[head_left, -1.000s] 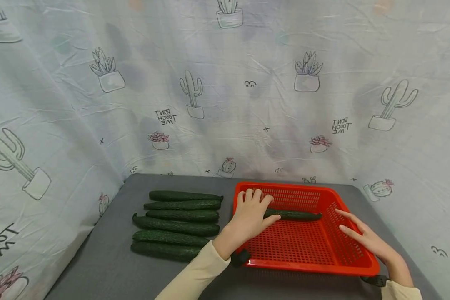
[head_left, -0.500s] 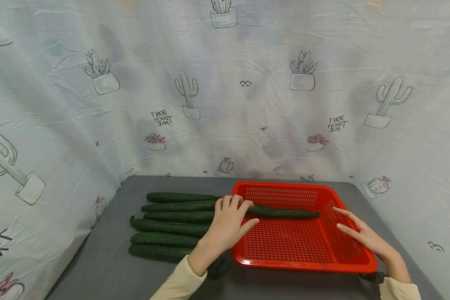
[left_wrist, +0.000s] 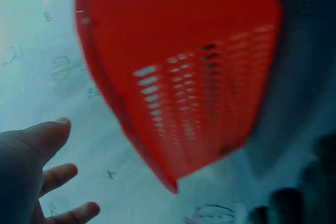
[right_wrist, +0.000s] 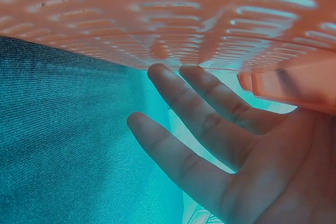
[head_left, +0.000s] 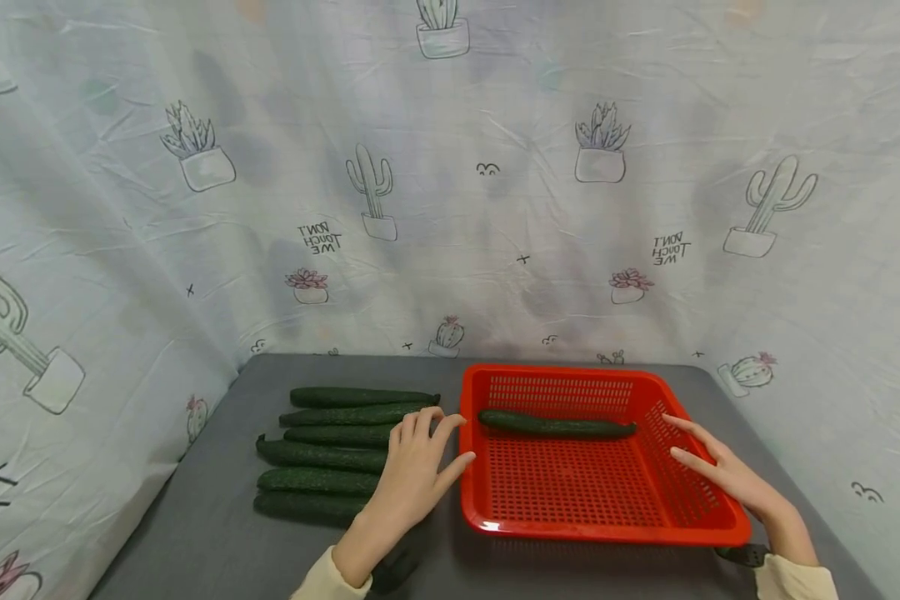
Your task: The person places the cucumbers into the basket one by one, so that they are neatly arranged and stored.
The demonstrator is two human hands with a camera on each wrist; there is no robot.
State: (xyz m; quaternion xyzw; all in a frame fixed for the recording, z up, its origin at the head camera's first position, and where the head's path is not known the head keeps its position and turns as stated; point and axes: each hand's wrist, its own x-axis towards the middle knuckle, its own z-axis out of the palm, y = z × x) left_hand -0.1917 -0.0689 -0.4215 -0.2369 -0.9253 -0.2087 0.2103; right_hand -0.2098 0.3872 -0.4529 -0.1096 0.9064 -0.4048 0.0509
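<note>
My left hand [head_left: 408,479] hovers just left of the basket, over the right ends of several cucumbers [head_left: 322,454] laid side by side. Its fingers are spread and loosely bent, with nothing between them. Inside the red plastic basket [head_left: 570,533] a single dark green cucumber [head_left: 555,426] lies along the back half. At the basket's right side, my right hand [head_left: 731,479] holds the rim, thumb and index over the inner side. Three more fingers [right_wrist: 202,121] of it reach along the outside of the slotted wall in the right wrist view.
A grey tabletop [head_left: 217,517] carries the cucumbers on the left and the basket on the right. Behind and at both sides hangs a pale curtain [head_left: 450,208] printed with cacti. Dark camera gear is strapped under each wrist.
My left hand has drawn back from over the cucumber in the basket, moving left past the rim to above the row. That cucumber stays put, and my right hand keeps its place.
</note>
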